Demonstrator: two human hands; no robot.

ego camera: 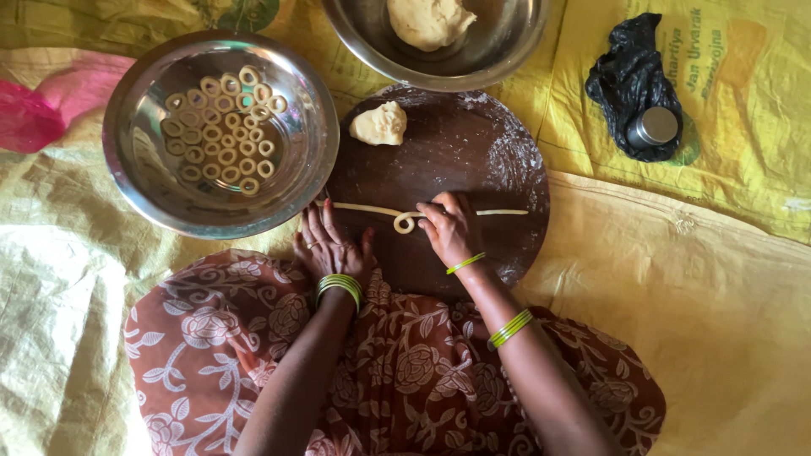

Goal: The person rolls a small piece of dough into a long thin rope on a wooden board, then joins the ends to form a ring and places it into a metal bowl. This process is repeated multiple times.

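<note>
The right hand (452, 228) pinches a thin dough rope (372, 208) into a loop on the round board (473, 152). The left hand (329, 245) rests flat, fingers open, holding nothing.

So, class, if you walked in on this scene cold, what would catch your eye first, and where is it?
Probably the steel bowl at upper left, holding a cluster of small dough rings. Next, the round dark board in the middle, where the right hand curls a thin dough rope into a loop while the left hand rests at the board's edge. A dough lump sits further up the board.
</note>
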